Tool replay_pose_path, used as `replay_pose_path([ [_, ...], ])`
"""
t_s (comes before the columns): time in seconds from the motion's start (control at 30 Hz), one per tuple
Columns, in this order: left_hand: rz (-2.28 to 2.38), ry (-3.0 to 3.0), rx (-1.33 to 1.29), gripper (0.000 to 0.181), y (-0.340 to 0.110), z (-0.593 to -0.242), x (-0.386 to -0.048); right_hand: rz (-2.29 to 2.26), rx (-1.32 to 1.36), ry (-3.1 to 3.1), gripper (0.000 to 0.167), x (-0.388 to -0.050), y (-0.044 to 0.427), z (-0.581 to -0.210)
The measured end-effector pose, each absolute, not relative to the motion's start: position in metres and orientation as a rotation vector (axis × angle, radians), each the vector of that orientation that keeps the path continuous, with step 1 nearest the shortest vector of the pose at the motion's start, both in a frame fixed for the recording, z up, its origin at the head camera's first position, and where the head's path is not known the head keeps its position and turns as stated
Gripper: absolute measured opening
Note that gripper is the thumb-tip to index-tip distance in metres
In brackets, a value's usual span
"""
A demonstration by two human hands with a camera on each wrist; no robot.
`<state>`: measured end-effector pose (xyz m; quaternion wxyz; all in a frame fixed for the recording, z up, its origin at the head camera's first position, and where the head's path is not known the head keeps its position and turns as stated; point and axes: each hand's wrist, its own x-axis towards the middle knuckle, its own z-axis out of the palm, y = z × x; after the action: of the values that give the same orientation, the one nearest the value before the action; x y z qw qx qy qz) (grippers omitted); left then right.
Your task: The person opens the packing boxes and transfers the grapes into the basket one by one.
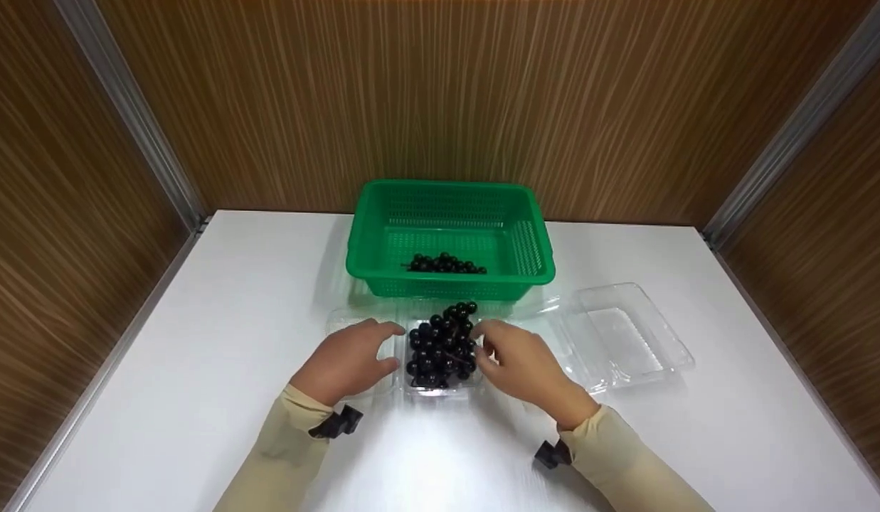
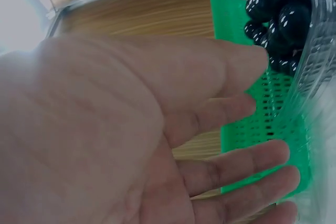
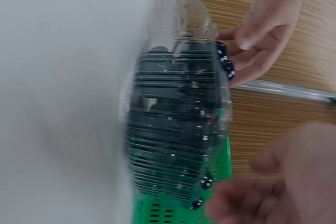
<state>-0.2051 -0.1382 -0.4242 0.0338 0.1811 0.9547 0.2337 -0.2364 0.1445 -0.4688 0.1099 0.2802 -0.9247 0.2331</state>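
Observation:
A bunch of black grapes lies in a clear plastic box on the table, a few grapes rising above its far side. To the left of the bunch is my left hand, fingers spread and nothing held in the palm, as the left wrist view shows. My right hand is at the right side of the grapes, its fingers slightly bent and nothing visible between thumb and fingers. Whether fingertips touch the grapes, I cannot tell. The box's near wall partly blurs the grapes in the right wrist view.
Behind the box stands a green perforated basket with more black grapes in it. Another clear plastic box lies at the right, close to my right forearm. Wood-grain panels enclose the white table.

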Motion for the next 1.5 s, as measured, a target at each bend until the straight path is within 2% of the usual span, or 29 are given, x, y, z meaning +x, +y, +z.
replay_pose_path([
  [0.1, 0.729, 2.91, 0.592, 0.044, -0.137, -0.426, -0.205, 0.607, 0.946, -2.68, 0.003, -0.234, 0.143, -0.468],
  [0.73, 0.732, 2.869, 0.629, 0.048, -0.134, -0.437, -0.204, 0.612, 1.014, -2.636, 0.01, -0.227, 0.136, -0.482],
  [0.97, 0.746, 2.904, 0.658, 0.049, -0.132, -0.436, -0.205, 0.597, 1.072, -2.592, 0.008, -0.23, 0.135, -0.482],
  [1.37, 0.731, 2.895, 0.613, 0.056, -0.13, -0.436, -0.207, 0.626, 0.973, -2.671, 0.009, -0.229, 0.134, -0.48],
  [1.5, 0.727, 2.885, 0.62, 0.058, -0.129, -0.438, -0.206, 0.591, 0.955, -2.67, 0.017, -0.228, 0.135, -0.481],
])
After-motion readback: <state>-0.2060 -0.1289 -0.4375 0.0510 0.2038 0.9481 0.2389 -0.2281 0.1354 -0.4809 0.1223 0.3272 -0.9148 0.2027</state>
